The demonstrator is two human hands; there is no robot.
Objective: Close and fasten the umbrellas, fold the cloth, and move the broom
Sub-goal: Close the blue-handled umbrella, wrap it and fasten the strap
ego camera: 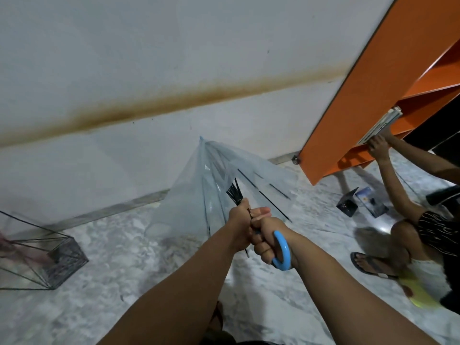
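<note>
Currently, the person is holding a clear umbrella (211, 180) out over the marble floor (119, 247), its tip pointing toward the white wall (124, 58) and its canopy partly collapsed. The right hand (267, 240) is gripping the blue hooked handle (282, 252), fingers (261, 250) curled tight around it. The left hand (242, 225) is clasping the shaft just ahead, fingers wrapped around it near the black ribs (234, 191). A wire basket (42, 257) is sitting at the left, and another person is crouching by an orange shelf (368, 90) at the right.
</note>
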